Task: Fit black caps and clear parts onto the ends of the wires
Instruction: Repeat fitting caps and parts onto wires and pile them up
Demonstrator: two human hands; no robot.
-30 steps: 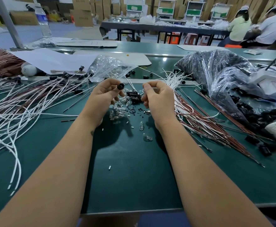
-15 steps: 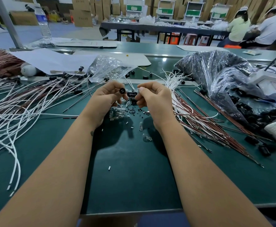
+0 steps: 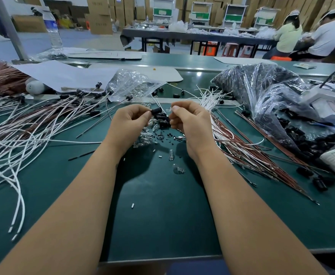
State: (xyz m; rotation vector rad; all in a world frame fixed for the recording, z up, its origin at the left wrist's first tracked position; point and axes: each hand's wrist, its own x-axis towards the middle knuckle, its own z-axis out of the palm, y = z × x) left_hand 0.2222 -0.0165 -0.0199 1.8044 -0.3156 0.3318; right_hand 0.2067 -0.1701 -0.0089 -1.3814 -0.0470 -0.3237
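My left hand (image 3: 129, 124) pinches a black cap (image 3: 156, 111) between thumb and fingers, its open end pointing right. My right hand (image 3: 188, 122) pinches a small clear part (image 3: 169, 110) a little to the right of the cap, with a small gap between them. Below the hands lie a small heap of black caps (image 3: 162, 121) and a heap of clear parts (image 3: 145, 137) on the green table. Wires with caps fitted (image 3: 43, 120) spread out on the left. Bare white and brown wires (image 3: 234, 139) fan out on the right.
A clear bag of clear parts (image 3: 131, 84) lies behind my hands. A big plastic bag of black caps (image 3: 271, 96) fills the right side, with a white device (image 3: 325, 102) beyond it. Two loose clear parts (image 3: 177, 168) lie near my right forearm. A water bottle (image 3: 52, 29) stands far left.
Both hands have closed in toward each other. The left hand turned the black cap sideways, and the right hand brought the clear part up level with it.
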